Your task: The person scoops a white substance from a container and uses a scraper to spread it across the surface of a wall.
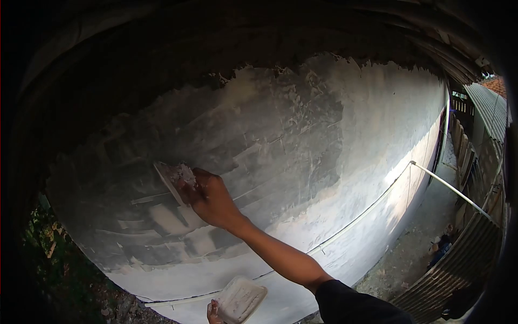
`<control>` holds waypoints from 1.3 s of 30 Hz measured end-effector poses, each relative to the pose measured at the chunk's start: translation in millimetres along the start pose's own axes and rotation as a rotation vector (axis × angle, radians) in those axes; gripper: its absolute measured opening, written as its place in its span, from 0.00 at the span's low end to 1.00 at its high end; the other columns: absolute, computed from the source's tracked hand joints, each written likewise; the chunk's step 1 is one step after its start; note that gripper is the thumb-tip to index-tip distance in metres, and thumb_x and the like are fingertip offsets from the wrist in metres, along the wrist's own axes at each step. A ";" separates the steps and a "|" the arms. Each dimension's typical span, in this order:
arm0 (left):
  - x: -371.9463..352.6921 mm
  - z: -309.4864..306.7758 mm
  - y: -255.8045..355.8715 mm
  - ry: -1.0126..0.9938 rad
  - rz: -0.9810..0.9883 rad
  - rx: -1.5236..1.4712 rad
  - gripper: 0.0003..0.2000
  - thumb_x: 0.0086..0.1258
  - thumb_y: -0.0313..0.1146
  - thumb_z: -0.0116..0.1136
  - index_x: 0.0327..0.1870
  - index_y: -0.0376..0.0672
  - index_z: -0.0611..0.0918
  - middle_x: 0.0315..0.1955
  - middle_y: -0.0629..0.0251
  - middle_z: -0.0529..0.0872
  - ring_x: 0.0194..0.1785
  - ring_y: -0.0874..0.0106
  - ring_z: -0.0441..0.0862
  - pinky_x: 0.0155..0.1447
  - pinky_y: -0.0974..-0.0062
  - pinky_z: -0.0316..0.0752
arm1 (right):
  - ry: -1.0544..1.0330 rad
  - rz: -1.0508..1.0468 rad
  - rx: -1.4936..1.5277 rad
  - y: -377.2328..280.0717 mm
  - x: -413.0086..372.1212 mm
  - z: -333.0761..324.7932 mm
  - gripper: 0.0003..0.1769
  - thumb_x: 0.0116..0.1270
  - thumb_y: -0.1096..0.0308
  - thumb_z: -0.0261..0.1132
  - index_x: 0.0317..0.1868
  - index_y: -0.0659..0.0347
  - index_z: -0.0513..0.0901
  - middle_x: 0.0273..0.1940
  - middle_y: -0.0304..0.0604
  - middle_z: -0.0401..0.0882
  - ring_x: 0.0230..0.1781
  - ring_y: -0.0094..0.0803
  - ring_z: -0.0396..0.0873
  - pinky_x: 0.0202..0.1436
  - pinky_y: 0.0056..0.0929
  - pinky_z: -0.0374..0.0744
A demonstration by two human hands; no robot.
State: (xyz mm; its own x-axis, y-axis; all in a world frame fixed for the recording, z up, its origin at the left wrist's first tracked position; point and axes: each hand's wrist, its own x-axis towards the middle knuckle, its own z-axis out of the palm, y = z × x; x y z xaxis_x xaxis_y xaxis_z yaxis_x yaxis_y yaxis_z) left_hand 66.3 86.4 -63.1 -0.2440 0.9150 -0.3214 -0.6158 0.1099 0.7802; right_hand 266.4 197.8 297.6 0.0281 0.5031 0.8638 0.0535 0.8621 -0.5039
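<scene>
The right arm point(280, 256) reaches up and across from the lower right, bare from the edge of a dark sleeve point(350, 305) to the wrist, its elbow only slightly bent. The right hand point(211, 200) is at its upper left end, knuckles up and fingers curled, closed around a flat spreader point(168, 182). The spreader lies at the grey, patchy part of the wall point(302, 162), its long pale edge slanting from upper left to lower right; whether the whole edge touches the surface cannot be told. A lump of whitish paste point(186, 174) sits on the spreader beside the fingers. Low in the view, the left hand point(214, 313) grips the left side of a shallow, pale container point(263, 297) with its fingers; the rest of that hand is cut off by the frame. The container is tilted, its open side showing whitish residue within. It is below the right hand, in front of the wall's white lower band, near a thin white pipe point(350, 224) that runs slantwise along the wall.
</scene>
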 end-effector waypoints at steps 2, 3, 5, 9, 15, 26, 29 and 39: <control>5.7 4.8 -2.2 -0.014 -0.007 -0.011 0.20 0.72 0.45 0.48 0.60 0.45 0.73 0.61 0.54 0.74 0.61 0.57 0.72 0.63 0.55 0.70 | 0.234 -0.004 0.007 8.8 2.9 -61.6 0.10 0.67 0.69 0.60 0.36 0.71 0.79 0.28 0.53 0.78 0.24 0.39 0.75 0.30 0.33 0.70; 9.8 5.1 -1.9 -0.021 -0.011 -0.011 0.20 0.72 0.45 0.48 0.60 0.45 0.73 0.61 0.54 0.74 0.61 0.57 0.72 0.63 0.55 0.70 | 0.296 0.020 -0.109 6.5 5.9 -96.9 0.11 0.67 0.68 0.59 0.34 0.69 0.79 0.25 0.50 0.75 0.22 0.36 0.72 0.28 0.31 0.68; 19.1 7.9 -4.1 -0.095 -0.097 -0.054 0.22 0.72 0.45 0.49 0.62 0.45 0.71 0.61 0.53 0.74 0.61 0.56 0.72 0.63 0.54 0.69 | 0.499 0.079 -0.486 11.5 14.7 -158.8 0.12 0.67 0.67 0.59 0.33 0.70 0.78 0.24 0.51 0.75 0.21 0.37 0.72 0.28 0.33 0.68; 32.1 14.8 -14.0 -0.158 -0.025 0.055 0.25 0.70 0.46 0.52 0.64 0.44 0.69 0.62 0.52 0.72 0.61 0.55 0.72 0.64 0.51 0.68 | 0.679 0.017 -0.863 26.0 30.6 -213.0 0.10 0.62 0.72 0.58 0.41 0.67 0.82 0.34 0.54 0.79 0.33 0.51 0.80 0.37 0.44 0.76; 36.7 18.9 -17.6 -0.173 -0.145 0.006 0.27 0.71 0.45 0.51 0.65 0.39 0.66 0.64 0.51 0.70 0.62 0.52 0.71 0.63 0.48 0.68 | 0.604 -0.068 -1.093 44.5 30.2 -151.1 0.17 0.55 0.77 0.60 0.46 0.63 0.82 0.37 0.49 0.78 0.33 0.48 0.80 0.34 0.42 0.79; -1.7 -2.6 -2.0 -0.048 0.007 -0.146 0.17 0.71 0.34 0.53 0.59 0.43 0.71 0.55 0.55 0.77 0.56 0.60 0.76 0.60 0.57 0.75 | 0.282 -0.099 -0.881 30.2 -19.1 85.9 0.25 0.49 0.76 0.64 0.52 0.60 0.79 0.37 0.46 0.74 0.30 0.42 0.78 0.30 0.38 0.81; -25.1 -4.6 7.4 0.078 0.039 -0.094 0.17 0.70 0.34 0.56 0.58 0.43 0.72 0.54 0.56 0.78 0.56 0.60 0.77 0.60 0.58 0.75 | 0.165 -0.082 -0.770 22.9 -31.4 151.2 0.21 0.55 0.74 0.62 0.51 0.61 0.79 0.38 0.47 0.75 0.32 0.44 0.80 0.31 0.40 0.82; -54.6 -70.0 -2.9 0.278 0.186 -0.291 0.18 0.69 0.32 0.58 0.58 0.39 0.74 0.49 0.60 0.81 0.54 0.67 0.78 0.60 0.68 0.74 | -0.399 -0.373 -0.260 -14.4 25.9 209.9 0.09 0.64 0.75 0.60 0.43 0.64 0.84 0.41 0.50 0.79 0.39 0.49 0.79 0.44 0.42 0.77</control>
State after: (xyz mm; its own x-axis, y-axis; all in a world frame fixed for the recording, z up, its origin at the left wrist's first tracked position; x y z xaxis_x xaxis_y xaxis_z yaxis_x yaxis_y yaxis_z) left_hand 29.0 9.0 -85.3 -0.5383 0.7655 -0.3525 -0.7176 -0.1970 0.6680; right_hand 56.8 211.1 326.6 -0.4137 0.1969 0.8888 0.2315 0.9670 -0.1064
